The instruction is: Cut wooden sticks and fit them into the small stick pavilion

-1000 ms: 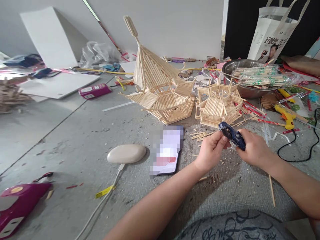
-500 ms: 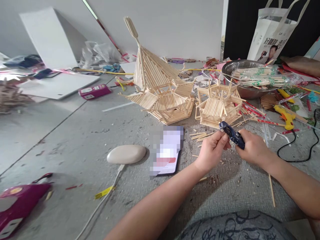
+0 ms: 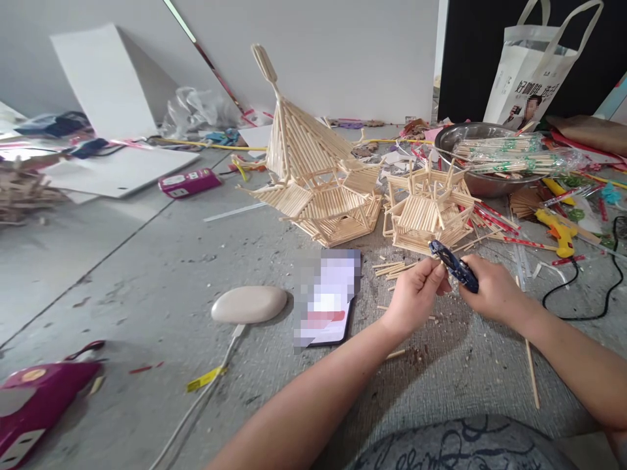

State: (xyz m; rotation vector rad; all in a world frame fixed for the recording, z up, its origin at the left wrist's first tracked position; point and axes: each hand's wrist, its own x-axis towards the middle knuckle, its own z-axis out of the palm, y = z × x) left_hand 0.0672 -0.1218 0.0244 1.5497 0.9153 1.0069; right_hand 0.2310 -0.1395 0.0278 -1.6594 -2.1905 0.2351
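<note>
My right hand (image 3: 486, 284) is wrapped round a dark blue hand tool (image 3: 453, 265), whose head points up and left. Close against the tool's head, my left hand (image 3: 420, 287) is pinched on something small that its fingers mostly hide, perhaps a stick. Just beyond both hands stands a small wooden-stick structure (image 3: 424, 212) with upright posts. To its left is a larger stick structure (image 3: 337, 202) with a tall pointed roof (image 3: 304, 140). Short cut sticks (image 3: 392, 268) lie on the floor left of my hands.
A phone (image 3: 330, 297) and a pale oval device (image 3: 249, 305) with a cable lie at left-centre. Behind on the right are a metal bowl (image 3: 490, 186) of wrapped sticks, a yellow glue gun (image 3: 558, 232) with black cord and a white bag (image 3: 526, 78). Purple packs (image 3: 42, 405) lie left.
The view has shifted slightly, so the structures and background sit a little lower. Both hands keep their hold at nearly the same place, the tool turned very slightly.
</note>
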